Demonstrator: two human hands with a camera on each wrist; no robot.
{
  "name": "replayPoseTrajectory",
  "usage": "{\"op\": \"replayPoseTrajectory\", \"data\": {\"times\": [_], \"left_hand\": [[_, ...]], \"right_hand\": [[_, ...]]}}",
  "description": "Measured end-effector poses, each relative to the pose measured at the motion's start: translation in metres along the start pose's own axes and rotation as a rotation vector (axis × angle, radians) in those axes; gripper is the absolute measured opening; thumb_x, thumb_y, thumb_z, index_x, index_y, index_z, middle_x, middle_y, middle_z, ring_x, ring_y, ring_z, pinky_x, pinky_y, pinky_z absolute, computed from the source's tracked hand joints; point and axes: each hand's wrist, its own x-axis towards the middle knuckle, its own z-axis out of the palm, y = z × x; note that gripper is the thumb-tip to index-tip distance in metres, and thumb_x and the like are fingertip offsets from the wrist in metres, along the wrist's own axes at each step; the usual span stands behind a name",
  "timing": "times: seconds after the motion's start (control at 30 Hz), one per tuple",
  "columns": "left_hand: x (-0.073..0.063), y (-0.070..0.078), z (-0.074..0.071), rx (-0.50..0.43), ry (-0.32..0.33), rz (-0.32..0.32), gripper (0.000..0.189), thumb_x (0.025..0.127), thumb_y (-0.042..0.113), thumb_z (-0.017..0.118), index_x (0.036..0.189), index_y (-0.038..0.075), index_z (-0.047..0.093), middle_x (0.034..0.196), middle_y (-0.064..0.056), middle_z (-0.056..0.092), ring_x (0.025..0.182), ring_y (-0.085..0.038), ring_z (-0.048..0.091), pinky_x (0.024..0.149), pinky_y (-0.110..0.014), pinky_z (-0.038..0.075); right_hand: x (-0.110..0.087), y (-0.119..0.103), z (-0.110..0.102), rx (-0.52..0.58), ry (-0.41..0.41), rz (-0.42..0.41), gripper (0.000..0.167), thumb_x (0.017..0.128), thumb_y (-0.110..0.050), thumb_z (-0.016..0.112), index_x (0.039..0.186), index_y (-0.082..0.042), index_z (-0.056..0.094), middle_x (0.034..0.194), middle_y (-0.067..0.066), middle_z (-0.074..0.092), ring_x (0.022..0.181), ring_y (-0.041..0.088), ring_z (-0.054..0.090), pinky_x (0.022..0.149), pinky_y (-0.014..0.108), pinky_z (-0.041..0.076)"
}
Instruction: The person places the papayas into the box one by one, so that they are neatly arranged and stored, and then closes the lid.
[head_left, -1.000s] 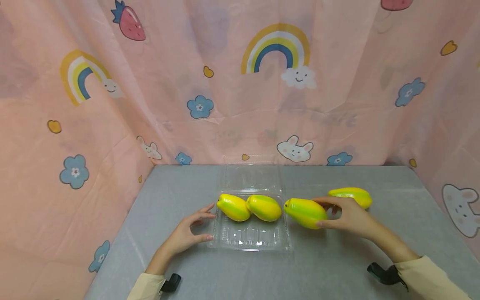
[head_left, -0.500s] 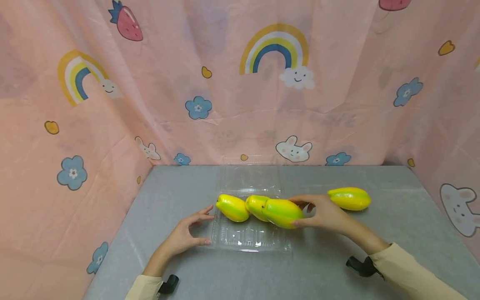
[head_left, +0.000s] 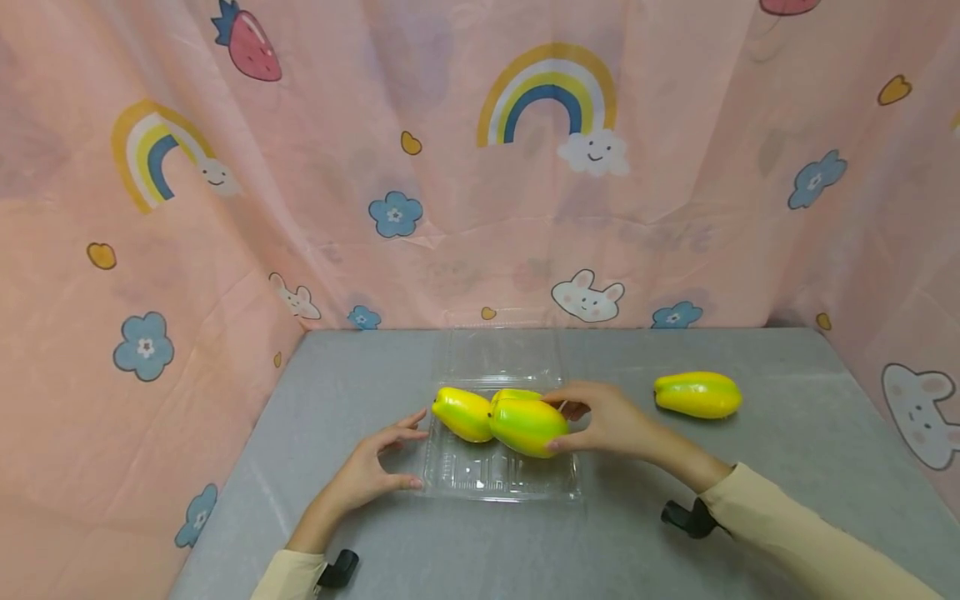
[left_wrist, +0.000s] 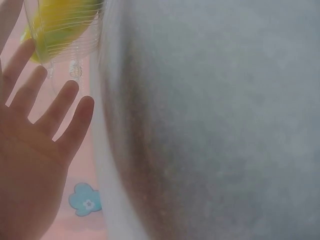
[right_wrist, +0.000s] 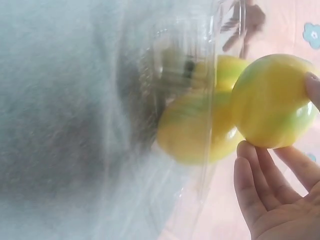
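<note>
My right hand (head_left: pixel 603 417) grips a yellow-green papaya (head_left: pixel 527 427) by its rounder end, thumb on the near side and fingers on the far side. The held papaya (right_wrist: pixel 274 102) hangs over the clear plastic clamshell box (head_left: pixel 498 492). Inside the box lie two more papayas: the left papaya (head_left: pixel 463 415) shows almost whole, while the right papaya (head_left: pixel 519 394) is mostly hidden behind the held one. At the box's left edge stands my left hand (head_left: pixel 367 467), its fingers spread and thumb apart. In the left wrist view, that hand's fingers (left_wrist: pixel 57 107) are extended beside the box wall.
Another papaya (head_left: pixel 697 394) lies on the grey table (head_left: pixel 637 533) to the right, behind my right forearm. The box's lid (head_left: pixel 501 354) stands open toward the back. A pink patterned curtain (head_left: pixel 465 258) borders the table at the back and sides.
My right hand has carried the papaya leftward from beside the box to above it, covering most of the right papaya inside. The left hand has stayed at the box's left edge.
</note>
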Motion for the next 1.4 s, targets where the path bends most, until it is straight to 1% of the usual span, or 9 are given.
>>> {"op": "replayPoseTrajectory", "data": {"times": [0.23, 0.4, 0.5, 0.63, 0.77, 0.97, 1.1, 1.27, 1.4], "left_hand": [[0.0, 0.0, 0.001, -0.007, 0.002, 0.0, 0.067, 0.07, 0.027, 0.089, 0.131, 0.019, 0.063, 0.159, 0.002, 0.04, 0.148, -0.03, 0.036, 0.106, -0.054, 0.045], [-0.001, -0.002, 0.001, -0.007, 0.006, 0.006, 0.066, 0.071, 0.029, 0.089, 0.131, 0.02, 0.063, 0.159, 0.002, 0.04, 0.148, -0.03, 0.036, 0.106, -0.054, 0.045], [-0.001, -0.003, 0.001, -0.006, 0.007, 0.011, 0.066, 0.071, 0.03, 0.088, 0.131, 0.02, 0.063, 0.159, 0.001, 0.04, 0.148, -0.03, 0.037, 0.105, -0.054, 0.045], [-0.001, -0.003, 0.001, -0.002, 0.006, 0.01, 0.065, 0.071, 0.031, 0.088, 0.131, 0.022, 0.063, 0.159, 0.001, 0.04, 0.148, -0.03, 0.037, 0.105, -0.053, 0.046], [-0.001, -0.002, 0.001, 0.008, 0.004, 0.007, 0.065, 0.071, 0.033, 0.088, 0.131, 0.024, 0.062, 0.16, 0.0, 0.039, 0.148, -0.03, 0.037, 0.105, -0.052, 0.046], [-0.002, 0.0, 0.001, 0.025, 0.018, -0.033, 0.065, 0.069, 0.034, 0.089, 0.128, 0.028, 0.063, 0.158, -0.002, 0.042, 0.145, -0.029, 0.041, 0.106, -0.047, 0.048], [-0.003, 0.0, 0.001, 0.031, 0.036, -0.043, 0.064, 0.067, 0.032, 0.09, 0.125, 0.025, 0.065, 0.155, -0.003, 0.047, 0.142, -0.025, 0.046, 0.105, -0.045, 0.048], [-0.003, -0.002, 0.002, 0.031, 0.045, -0.041, 0.062, 0.067, 0.03, 0.09, 0.122, 0.022, 0.065, 0.153, -0.006, 0.049, 0.138, -0.014, 0.049, 0.105, -0.045, 0.049], [-0.003, -0.002, 0.001, 0.032, 0.039, -0.041, 0.061, 0.068, 0.031, 0.09, 0.123, 0.023, 0.065, 0.154, -0.004, 0.048, 0.137, -0.009, 0.048, 0.104, -0.044, 0.049]], "right_hand": [[0.013, -0.014, 0.004, 0.036, -0.036, 0.003, 0.065, 0.074, -0.047, 0.084, 0.128, -0.014, 0.067, 0.113, -0.001, 0.07, 0.093, 0.011, 0.063, 0.085, 0.031, 0.058], [0.024, -0.025, 0.007, 0.028, -0.06, -0.008, 0.064, 0.073, -0.047, 0.084, 0.126, -0.015, 0.068, 0.114, -0.003, 0.071, 0.093, 0.01, 0.063, 0.084, 0.028, 0.058], [0.033, -0.031, 0.01, 0.035, -0.08, -0.021, 0.062, 0.073, -0.047, 0.084, 0.125, -0.016, 0.068, 0.115, -0.003, 0.071, 0.094, 0.011, 0.065, 0.084, 0.03, 0.059], [0.044, -0.04, 0.015, 0.055, -0.109, -0.025, 0.06, 0.073, -0.046, 0.085, 0.123, -0.018, 0.069, 0.111, -0.004, 0.07, 0.092, 0.011, 0.066, 0.083, 0.03, 0.059], [0.053, -0.047, 0.019, 0.068, -0.134, -0.023, 0.059, 0.073, -0.044, 0.085, 0.123, -0.018, 0.069, 0.105, -0.006, 0.069, 0.09, 0.01, 0.066, 0.08, 0.024, 0.058], [0.063, -0.053, 0.026, 0.052, -0.163, -0.075, 0.06, 0.074, -0.042, 0.085, 0.124, -0.014, 0.069, 0.105, -0.003, 0.07, 0.091, 0.014, 0.068, 0.078, 0.022, 0.057], [0.067, -0.052, 0.033, 0.041, -0.172, -0.103, 0.058, 0.074, -0.044, 0.084, 0.122, -0.015, 0.07, 0.106, -0.004, 0.07, 0.09, 0.013, 0.067, 0.079, 0.022, 0.058], [0.07, -0.053, 0.04, 0.045, -0.186, -0.131, 0.056, 0.074, -0.043, 0.084, 0.121, -0.015, 0.071, 0.107, -0.004, 0.07, 0.089, 0.012, 0.067, 0.079, 0.025, 0.059], [0.07, -0.054, 0.045, 0.001, -0.184, -0.135, 0.058, 0.074, -0.047, 0.083, 0.121, -0.016, 0.07, 0.108, -0.006, 0.07, 0.09, 0.009, 0.066, 0.079, 0.021, 0.056]]}}
